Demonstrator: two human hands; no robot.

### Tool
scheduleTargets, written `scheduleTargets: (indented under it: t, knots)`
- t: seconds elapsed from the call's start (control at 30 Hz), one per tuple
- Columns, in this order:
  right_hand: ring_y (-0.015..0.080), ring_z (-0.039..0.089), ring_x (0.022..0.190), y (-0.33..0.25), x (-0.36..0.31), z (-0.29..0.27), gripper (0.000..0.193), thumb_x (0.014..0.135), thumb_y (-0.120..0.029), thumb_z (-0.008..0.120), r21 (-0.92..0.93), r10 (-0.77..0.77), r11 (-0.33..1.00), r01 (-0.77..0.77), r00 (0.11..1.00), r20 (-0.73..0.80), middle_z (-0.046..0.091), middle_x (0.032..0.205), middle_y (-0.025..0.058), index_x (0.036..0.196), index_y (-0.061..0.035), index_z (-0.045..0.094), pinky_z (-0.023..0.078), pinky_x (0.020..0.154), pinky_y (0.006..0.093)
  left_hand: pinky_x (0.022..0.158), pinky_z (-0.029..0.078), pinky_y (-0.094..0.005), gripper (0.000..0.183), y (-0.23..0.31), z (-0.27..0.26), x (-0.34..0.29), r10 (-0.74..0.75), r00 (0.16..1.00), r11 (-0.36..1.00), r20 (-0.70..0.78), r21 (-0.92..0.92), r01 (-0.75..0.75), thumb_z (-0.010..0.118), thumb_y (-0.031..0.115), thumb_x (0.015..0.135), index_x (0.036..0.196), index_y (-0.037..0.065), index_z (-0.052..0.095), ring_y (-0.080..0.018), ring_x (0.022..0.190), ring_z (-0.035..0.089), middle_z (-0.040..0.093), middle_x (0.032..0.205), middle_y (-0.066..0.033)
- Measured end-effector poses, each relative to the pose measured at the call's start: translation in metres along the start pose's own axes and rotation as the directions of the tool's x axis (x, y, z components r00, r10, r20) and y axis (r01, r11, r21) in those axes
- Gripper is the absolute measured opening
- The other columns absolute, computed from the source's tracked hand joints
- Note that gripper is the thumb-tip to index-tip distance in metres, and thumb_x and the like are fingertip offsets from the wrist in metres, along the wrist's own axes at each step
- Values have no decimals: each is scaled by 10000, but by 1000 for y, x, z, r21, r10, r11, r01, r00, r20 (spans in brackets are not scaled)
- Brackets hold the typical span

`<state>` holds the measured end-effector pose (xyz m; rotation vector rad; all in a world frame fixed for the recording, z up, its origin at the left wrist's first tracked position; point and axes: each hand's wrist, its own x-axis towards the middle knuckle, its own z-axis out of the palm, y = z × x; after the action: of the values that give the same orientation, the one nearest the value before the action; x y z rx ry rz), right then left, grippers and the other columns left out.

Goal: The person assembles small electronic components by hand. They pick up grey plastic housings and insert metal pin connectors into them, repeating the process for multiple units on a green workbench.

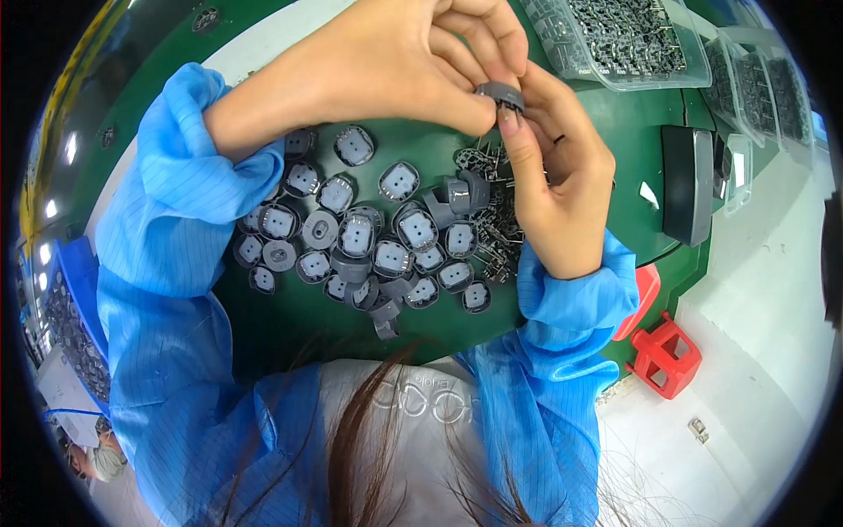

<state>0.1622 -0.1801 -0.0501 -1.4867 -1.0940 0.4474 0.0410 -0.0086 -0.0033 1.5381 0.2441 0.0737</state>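
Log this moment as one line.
left hand: holding grey part | right hand: holding same part | green table: grey housings, small dark parts

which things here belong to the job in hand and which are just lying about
Seemingly in the job:
grey part, held by left hand and right hand
heaped grey pieces
small dark parts beside them

Seemingly lying about:
dark block
red stool
white scrap

Your bare L hand (413,66) & bare R hand (566,162) pinch close together, both curled, upper ctr of frame.
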Motion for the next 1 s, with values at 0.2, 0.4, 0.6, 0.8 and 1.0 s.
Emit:
scheduleTargets:
  t: [0.2, 0.4, 0.6, 0.8, 1.0]
  knots:
    - [213, 740, 917, -6, 2, -1, 251, 910, 34, 686, -85, -16, 996, 8, 996, -90, 748, 1014, 142, 1157, -3, 711, 579, 824, 328, 779, 565, -189, 209, -7, -2, 6, 159, 984, 976, -79, 164, -145, 768, -10, 810, 997, -24, 676, -84, 856, 688, 701, 854, -52]
    - [217, 690, 771, -3, 15, -34, 184, 826, -150, 833, -508, -52, 861, -4, 994, -96, 744, 906, 110, 986, -71, 789, 545, 725, 331, 754, 567, -284, 166, -12, -115, 15, 279, 884, 786, -375, 618, 13, 734, 30, 836, 986, -39, 716, -153, 815, 703, 742, 909, -84]
    - [259, 672, 952, -5, 10, -53, 372, 693, -233, 933, -493, -12, 863, 114, 979, 204, 684, 1094, 127, 1008, -87, 801, 540, 832, 370, 792, 565, -371, 153, -36, -122, 4, 558, 772, 148, -303, 952, 267, 690, 99, 872, 945, -32, 718, -285, 829, 705, 729, 887, -165]
    - [320, 639, 1001, -4, 9, -51, 306, 715, -108, 862, -457, -25, 866, 204, 929, 369, 691, 1112, 88, 1014, -131, 802, 513, 888, 391, 728, 532, -354, 226, -1, -34, 9, 80, 996, 684, 37, 725, -82, 789, 145, 808, 939, -7, 685, -246, 776, 644, 671, 829, -110]
    - [305, 667, 895, -2, 10, -34, 205, 749, -56, 822, -413, -3, 899, 147, 944, 330, 721, 1005, 84, 947, -84, 777, 534, 819, 397, 688, 500, -386, 327, -19, 29, -19, 78, 985, 747, 152, 646, -158, 843, 174, 741, 822, 10, 571, -286, 742, 611, 609, 784, -122]
